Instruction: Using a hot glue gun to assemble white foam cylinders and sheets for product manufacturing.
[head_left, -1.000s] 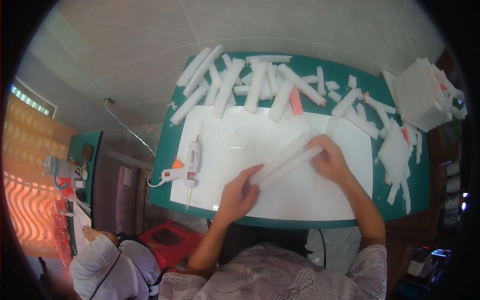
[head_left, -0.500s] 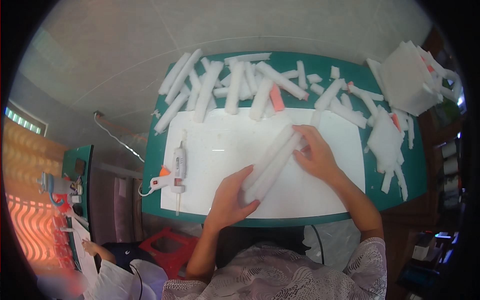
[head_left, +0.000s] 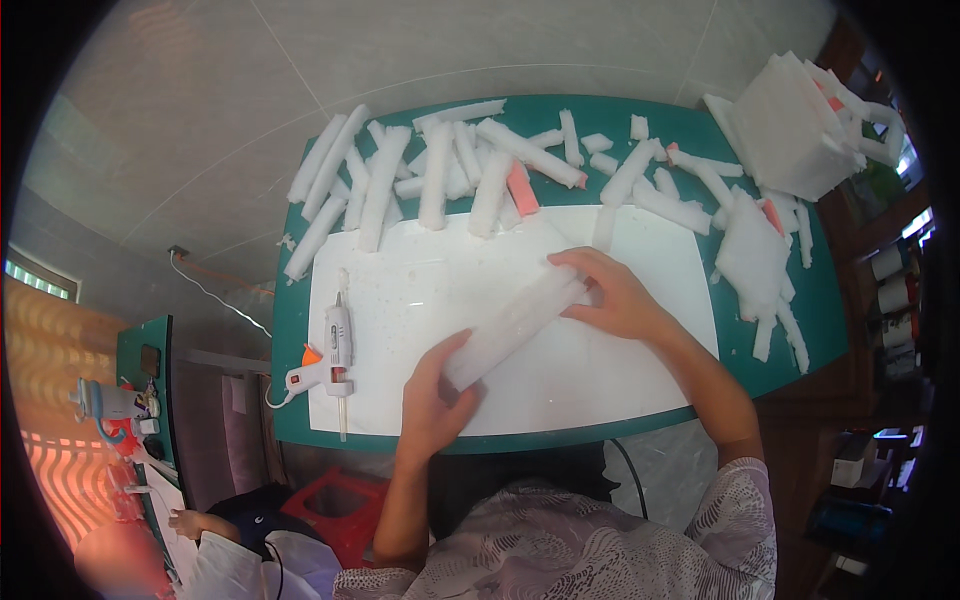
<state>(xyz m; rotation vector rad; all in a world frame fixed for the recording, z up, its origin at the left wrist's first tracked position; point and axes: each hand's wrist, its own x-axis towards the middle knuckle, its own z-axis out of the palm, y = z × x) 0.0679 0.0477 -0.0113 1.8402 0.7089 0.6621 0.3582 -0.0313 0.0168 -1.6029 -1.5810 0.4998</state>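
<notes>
A white foam strip (head_left: 515,330) lies slantwise between my two hands, over the white board (head_left: 580,385). My left hand (head_left: 434,400) is curled round its near left end, thumb on one side and fingers on the other. At the far right end my right hand (head_left: 612,296) grips it between thumb and fingers. Left of my hands a white glue gun (head_left: 335,350) with an orange trigger rests on the board, a glue stick poking from its back end.
Several white foam strips (head_left: 380,190) and a pink piece (head_left: 521,188) lie along the far side of the green table (head_left: 590,115). Foam sheets (head_left: 800,125) are stacked at the far right, near a foam slab (head_left: 752,250). A co-worker's hand (head_left: 187,523) is at lower left.
Two strips held side by side with a gap now look like one wider piece, turned flatter toward horizontal. Both hands still hold it. The whole view has shifted slightly.
</notes>
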